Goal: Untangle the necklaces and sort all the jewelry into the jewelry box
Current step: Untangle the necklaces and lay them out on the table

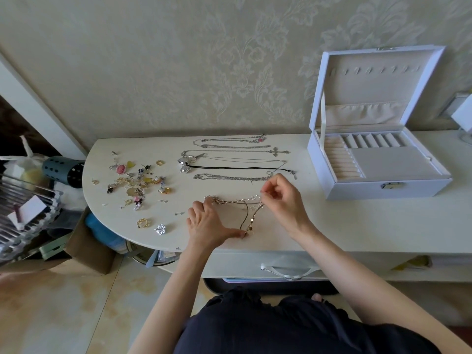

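Hands at the near edge of the bench (357, 226), working on one knot. The right hand (283, 198), fingers curled, pinches a thin chain of the tangled necklaces (246, 213) between thumb and forefinger. The left hand (207, 226) lies spread and fairly flat, its thumb tip pressing the pendant end down and its fingertips touching the far-left end of the tangle. The chains look light, limp and fine, and would probably kink or snag under a hard pull. They are best held close beside the knot, or by the stiffer pendant or clasp, with slack kept. Beyond lie straightened necklaces (237, 159) in rows, loose earrings and rings (138, 180) to the left, and the open jewelry box (378, 164) to the right.
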`<state>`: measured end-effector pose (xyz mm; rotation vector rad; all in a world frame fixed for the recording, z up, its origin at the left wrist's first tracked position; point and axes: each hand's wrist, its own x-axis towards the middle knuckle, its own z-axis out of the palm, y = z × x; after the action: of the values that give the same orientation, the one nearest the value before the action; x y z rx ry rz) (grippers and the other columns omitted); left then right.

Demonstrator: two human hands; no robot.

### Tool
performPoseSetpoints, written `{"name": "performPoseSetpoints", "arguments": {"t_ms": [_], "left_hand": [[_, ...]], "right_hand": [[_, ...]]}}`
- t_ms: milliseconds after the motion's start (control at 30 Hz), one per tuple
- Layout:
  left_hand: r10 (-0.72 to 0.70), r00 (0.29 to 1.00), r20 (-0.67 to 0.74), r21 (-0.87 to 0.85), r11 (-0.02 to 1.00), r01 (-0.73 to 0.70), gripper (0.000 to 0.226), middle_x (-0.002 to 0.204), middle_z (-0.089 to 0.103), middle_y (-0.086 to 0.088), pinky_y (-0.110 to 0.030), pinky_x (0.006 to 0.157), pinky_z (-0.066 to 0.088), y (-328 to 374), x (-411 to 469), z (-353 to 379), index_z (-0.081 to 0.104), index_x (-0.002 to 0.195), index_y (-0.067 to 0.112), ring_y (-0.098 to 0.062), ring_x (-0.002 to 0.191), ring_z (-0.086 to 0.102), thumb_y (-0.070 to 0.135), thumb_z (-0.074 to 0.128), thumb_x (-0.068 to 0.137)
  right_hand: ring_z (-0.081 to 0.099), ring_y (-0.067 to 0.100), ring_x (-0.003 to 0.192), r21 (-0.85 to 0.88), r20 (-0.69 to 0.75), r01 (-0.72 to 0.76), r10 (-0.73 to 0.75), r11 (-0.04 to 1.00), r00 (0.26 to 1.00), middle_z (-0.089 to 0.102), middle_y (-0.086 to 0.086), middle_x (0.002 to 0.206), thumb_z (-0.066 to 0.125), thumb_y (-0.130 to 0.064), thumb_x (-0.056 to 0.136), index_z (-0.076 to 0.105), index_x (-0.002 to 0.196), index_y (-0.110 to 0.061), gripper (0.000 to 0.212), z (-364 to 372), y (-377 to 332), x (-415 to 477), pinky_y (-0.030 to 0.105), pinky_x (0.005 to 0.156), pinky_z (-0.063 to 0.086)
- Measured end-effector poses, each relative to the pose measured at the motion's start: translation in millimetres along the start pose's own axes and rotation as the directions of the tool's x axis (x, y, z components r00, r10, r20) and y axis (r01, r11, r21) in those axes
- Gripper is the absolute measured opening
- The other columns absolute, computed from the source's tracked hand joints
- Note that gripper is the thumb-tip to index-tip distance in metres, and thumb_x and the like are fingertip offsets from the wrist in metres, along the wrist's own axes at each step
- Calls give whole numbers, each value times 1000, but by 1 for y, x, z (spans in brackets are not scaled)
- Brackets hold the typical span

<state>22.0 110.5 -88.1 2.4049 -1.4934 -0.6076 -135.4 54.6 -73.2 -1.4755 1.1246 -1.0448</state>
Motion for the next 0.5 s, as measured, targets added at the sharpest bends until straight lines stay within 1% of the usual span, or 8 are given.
{"name": "performPoseSetpoints", "arguments": {"t_ms": [100,167,233,333,400,500], "left_hand": [[-18,1000,0,-3,1000,18,123,134,29,-10,-34,107,22,0,-1,-1,15,144,6,-29,130,25,57,81,53],[-26,1000,-5,-3,1000,26,129,136,28,-11,-34,108,21,1,-2,-2,10,145,5,-29,131,24,59,81,52],[-31,999,-19,-30,999,30,135,139,26,-11,-35,109,21,1,-3,-3,3,147,5,-29,133,22,57,83,51],[-26,999,-43,-81,996,22,140,141,25,-10,-35,109,21,1,-3,-3,-4,148,9,-28,134,21,52,86,49],[-27,999,-34,-71,997,25,140,141,24,-11,-36,109,20,1,-3,-3,-3,148,10,-28,134,21,53,85,49],[-25,1000,0,-21,999,25,135,139,25,-11,-35,110,20,0,-3,-4,5,148,8,-29,134,20,59,82,49]], "right_hand": [[47,3,60,-11,-3,1,-1,1000,1000,57,-4,70,60,1,81,57,77,-18,20,-2,0,0,12,58,37],[45,4,59,-80,-1,16,-16,997,1000,56,-2,68,62,-3,81,60,76,-19,17,-5,1,0,13,57,36],[46,3,61,-201,-5,60,-62,978,998,55,-5,65,65,-7,80,62,75,-19,13,-7,3,1,15,60,36],[49,10,68,-430,15,121,-127,895,992,49,-9,59,66,-12,79,64,76,-18,7,-10,7,3,24,64,38],[46,8,65,-525,62,148,-136,838,989,43,-11,56,66,-12,79,65,74,-17,7,-9,11,4,26,64,36],[43,4,68,-620,110,127,-75,774,991,43,-13,67,67,-13,79,66,76,-21,9,-9,17,5,24,65,34]]}}
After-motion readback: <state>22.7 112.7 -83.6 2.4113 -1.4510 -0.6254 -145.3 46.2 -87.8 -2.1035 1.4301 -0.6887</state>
